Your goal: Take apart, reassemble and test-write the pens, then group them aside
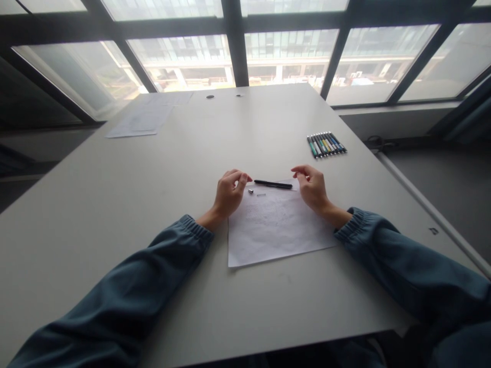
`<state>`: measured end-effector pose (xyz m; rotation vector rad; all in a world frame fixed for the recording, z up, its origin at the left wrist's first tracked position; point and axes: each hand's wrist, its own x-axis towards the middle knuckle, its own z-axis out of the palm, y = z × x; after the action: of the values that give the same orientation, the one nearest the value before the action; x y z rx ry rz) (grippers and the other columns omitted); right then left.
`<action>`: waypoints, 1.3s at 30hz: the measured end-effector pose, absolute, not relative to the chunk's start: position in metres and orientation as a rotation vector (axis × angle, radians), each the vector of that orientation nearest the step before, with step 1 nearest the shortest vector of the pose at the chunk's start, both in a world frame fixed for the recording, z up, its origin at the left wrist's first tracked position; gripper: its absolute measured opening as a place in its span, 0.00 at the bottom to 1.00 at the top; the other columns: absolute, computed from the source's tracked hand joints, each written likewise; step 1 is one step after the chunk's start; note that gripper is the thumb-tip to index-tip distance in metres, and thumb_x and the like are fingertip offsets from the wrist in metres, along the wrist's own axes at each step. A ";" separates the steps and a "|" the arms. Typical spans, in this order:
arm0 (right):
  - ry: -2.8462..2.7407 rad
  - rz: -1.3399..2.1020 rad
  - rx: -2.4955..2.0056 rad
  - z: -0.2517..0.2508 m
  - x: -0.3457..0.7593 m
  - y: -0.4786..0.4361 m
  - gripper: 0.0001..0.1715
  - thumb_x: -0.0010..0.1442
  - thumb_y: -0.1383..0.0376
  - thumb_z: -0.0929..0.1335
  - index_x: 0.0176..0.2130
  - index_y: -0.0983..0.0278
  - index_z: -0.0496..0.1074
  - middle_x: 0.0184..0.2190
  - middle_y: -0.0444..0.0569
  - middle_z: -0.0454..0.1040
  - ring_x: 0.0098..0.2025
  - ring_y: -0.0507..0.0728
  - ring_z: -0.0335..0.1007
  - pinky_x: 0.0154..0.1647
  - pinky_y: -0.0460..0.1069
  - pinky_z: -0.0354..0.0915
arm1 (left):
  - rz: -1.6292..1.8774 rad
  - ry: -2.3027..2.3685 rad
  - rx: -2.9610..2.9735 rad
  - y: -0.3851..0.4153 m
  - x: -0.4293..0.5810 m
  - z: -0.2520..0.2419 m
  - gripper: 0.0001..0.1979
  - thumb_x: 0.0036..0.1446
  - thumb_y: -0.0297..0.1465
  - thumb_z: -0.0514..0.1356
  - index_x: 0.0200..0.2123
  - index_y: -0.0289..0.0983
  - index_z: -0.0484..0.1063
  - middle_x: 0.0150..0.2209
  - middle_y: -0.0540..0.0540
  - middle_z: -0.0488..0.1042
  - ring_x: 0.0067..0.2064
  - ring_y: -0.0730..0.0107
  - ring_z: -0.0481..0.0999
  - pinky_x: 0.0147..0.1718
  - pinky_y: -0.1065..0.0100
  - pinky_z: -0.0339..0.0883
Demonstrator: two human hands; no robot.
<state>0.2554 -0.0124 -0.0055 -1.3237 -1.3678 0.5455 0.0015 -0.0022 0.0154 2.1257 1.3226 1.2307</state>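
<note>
The person's left hand [229,193] and right hand [311,188] are half-curled, neither visibly holding anything. Between them a black pen [273,184] lies by the paper's [280,232] far edge, a small metallic piece [250,191] near it. Beyond the right hand, a row of pens [327,145] lies on the desk [184,163].

Sheet [282,230]: white, faint grey markings. At its 12 o'clock, pen [273,184]: solid black. At its 11 o'clock, small tip [250,191]: silver-grey. At its 1 o'clock, pen row [327,145]: black with green, white, yellow and blue sections. Table [184,153]: off-white. Sleeves [146,286]: plain dark blue.
</note>
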 end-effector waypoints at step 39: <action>-2.114 0.047 -1.307 0.000 0.254 -0.030 0.17 0.58 0.76 0.66 0.35 0.61 0.82 0.47 0.54 0.75 0.52 0.65 0.62 0.50 0.61 0.60 | 1.178 1.331 2.146 -0.002 0.003 0.014 0.17 0.68 0.36 0.53 0.30 0.38 0.78 0.33 0.47 0.76 0.39 0.65 0.74 0.39 0.64 0.66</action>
<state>0.2538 -0.0302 -0.0004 -1.3073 -2.1144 0.0466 0.0029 -0.0016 0.0139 2.1457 1.3308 1.1777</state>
